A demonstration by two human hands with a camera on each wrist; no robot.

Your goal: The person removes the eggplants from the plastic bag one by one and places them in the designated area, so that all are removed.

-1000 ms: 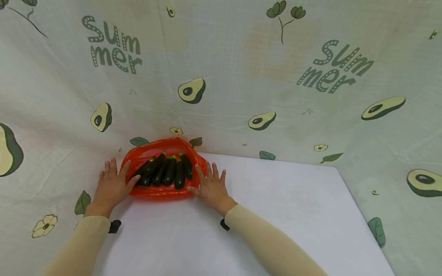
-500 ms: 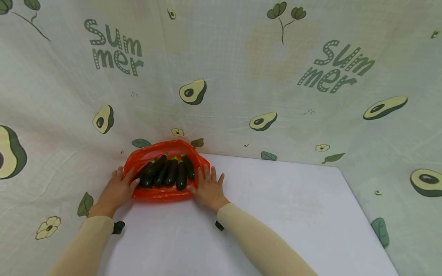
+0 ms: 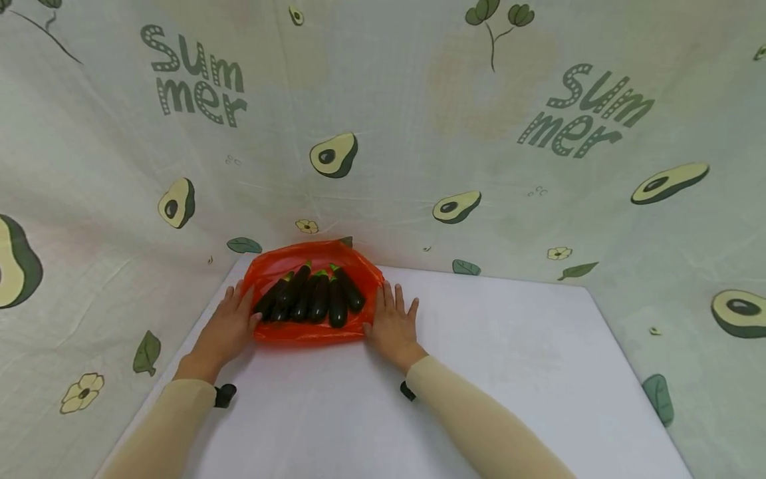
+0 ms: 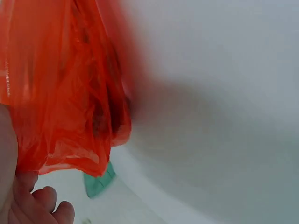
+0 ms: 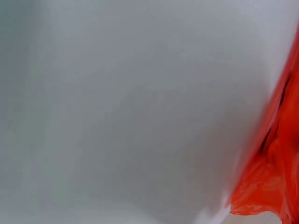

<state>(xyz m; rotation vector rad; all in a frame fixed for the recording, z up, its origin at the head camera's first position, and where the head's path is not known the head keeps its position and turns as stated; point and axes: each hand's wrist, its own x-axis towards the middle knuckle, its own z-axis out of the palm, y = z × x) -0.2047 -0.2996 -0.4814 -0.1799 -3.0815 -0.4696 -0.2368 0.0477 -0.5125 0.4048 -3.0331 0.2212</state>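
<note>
A red plastic bag point(image 3: 311, 334) sits near the back left of the white table, its mouth spread wide. Several dark, glossy eggplants point(image 3: 320, 297) with green stem ends lie side by side inside it. My left hand point(image 3: 225, 332) is against the bag's left side, thumb at the front corner and fingers extended along the edge. On the opposite side my right hand point(image 3: 394, 330) touches the bag with spread, straight fingers. The left wrist view shows the crinkled bag side point(image 4: 60, 116) beside my curved fingertips. In the right wrist view only a strip of red plastic point(image 5: 280, 177) appears.
The white tabletop point(image 3: 491, 359) stretches to the right and toward the front. A cloth printed with avocados and lettering point(image 3: 383, 120) hangs behind the table and along both sides. Dark wrist straps point(image 3: 225, 395) show at the sleeves.
Both hands have shifted to the right together with the bag and its eggplants, mostly over the last half second. A strip of table now shows left of the bag.
</note>
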